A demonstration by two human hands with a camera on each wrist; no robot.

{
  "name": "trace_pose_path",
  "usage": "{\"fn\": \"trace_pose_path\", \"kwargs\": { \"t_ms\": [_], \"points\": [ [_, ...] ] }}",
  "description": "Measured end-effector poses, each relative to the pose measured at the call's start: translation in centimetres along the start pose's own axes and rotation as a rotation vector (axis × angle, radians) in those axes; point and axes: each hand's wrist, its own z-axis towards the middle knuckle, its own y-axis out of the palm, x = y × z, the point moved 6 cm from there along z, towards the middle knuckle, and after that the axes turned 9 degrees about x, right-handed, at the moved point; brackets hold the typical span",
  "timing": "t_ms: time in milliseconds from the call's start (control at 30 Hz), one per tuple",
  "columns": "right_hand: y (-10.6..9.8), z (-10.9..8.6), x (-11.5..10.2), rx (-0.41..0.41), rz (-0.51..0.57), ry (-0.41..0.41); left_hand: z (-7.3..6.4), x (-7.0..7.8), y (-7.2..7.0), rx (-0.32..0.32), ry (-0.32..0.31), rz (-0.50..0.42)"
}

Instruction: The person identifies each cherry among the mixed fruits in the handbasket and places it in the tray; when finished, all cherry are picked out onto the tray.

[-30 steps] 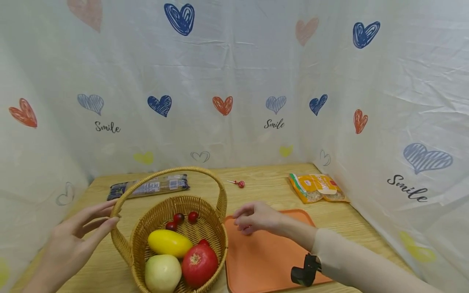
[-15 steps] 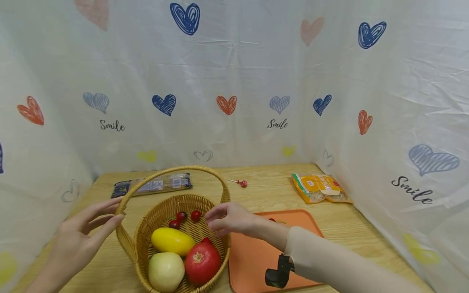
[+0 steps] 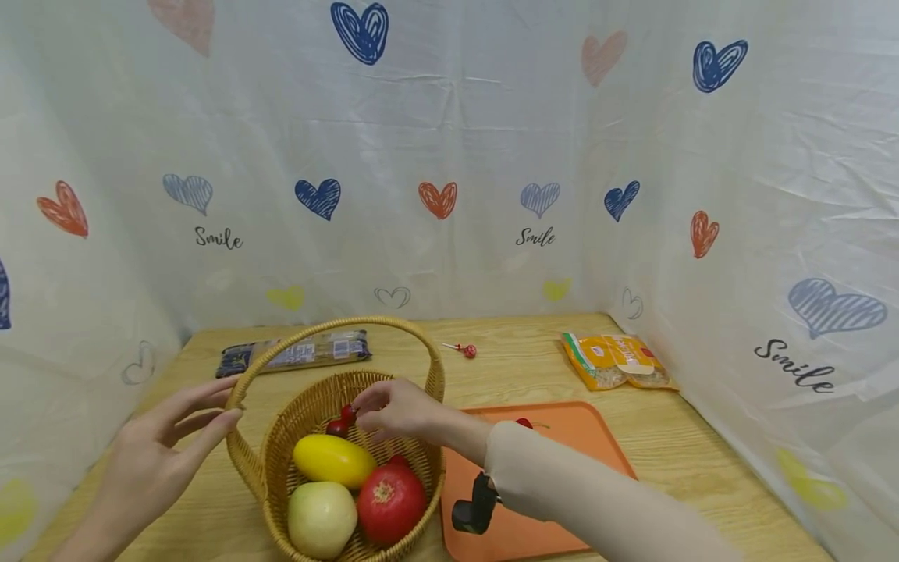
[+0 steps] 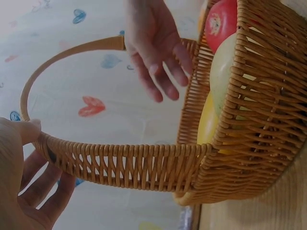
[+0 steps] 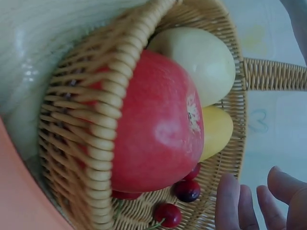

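In the head view my left hand (image 3: 151, 449) pinches the left side of the wicker basket's handle (image 3: 382, 320), thumb on one side and fingers on the other. The round basket (image 4: 268, 110) holds a yellow oval fruit (image 3: 333, 459), a pale green round fruit (image 3: 321, 519), a large red pomegranate (image 3: 392, 503) and several cherries (image 5: 168, 215). Over the basket's right part is my right hand (image 3: 396, 410), fingers pointing at the cherries by the back wall. Both wrist views show its fingers spread, with nothing seen between them.
Right of the basket lies an orange tray (image 3: 520, 538) with a stemmed cherry (image 3: 524, 422) near its back edge. Behind are a long clear package (image 3: 340, 347), a red lollipop (image 3: 470, 351) and an orange food packet (image 3: 618, 363). Printed curtains stand around the table.
My right hand has moved left from above the tray to inside the basket's handle, over the cherries. It uncovered a cherry on the tray. The left hand still holds the handle.
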Motion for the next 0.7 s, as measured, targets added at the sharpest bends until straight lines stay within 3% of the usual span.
{"fn": "trace_pose_path", "kwargs": {
  "t_ms": [700],
  "points": [
    [0.7, 4.3, 0.9, 0.142, 0.068, 0.066, 0.1, 0.2, 0.1, -0.014, 0.016, -0.009]
  ]
}}
